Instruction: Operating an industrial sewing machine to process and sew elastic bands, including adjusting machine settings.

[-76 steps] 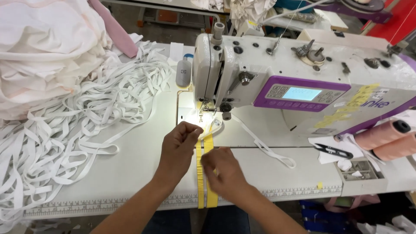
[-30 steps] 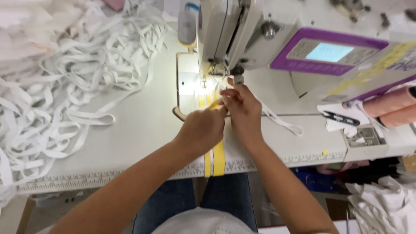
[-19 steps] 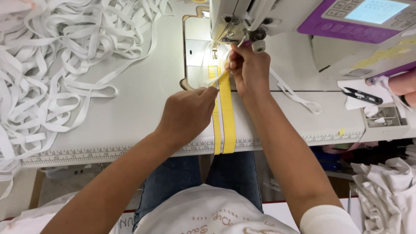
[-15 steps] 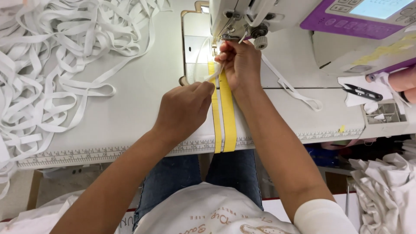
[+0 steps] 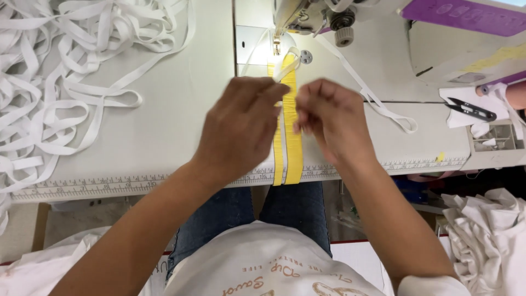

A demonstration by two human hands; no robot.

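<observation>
White strip (image 5: 286, 64) looped over yellow tape (image 5: 291, 129) on table (image 5: 164, 120), just below sewing machine (image 5: 329, 11). Left hand (image 5: 241, 129) pinched strip; right hand (image 5: 331, 120) curled beside tape, grip unclear.

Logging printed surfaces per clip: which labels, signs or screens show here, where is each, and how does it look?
Control panel: top right on the sewing machine, purple strip, cut off by the frame.
Yellow sticker: below the panel, slanted stripe.
Ruler strip: along the table's front edge, pale with dark marks.
</observation>
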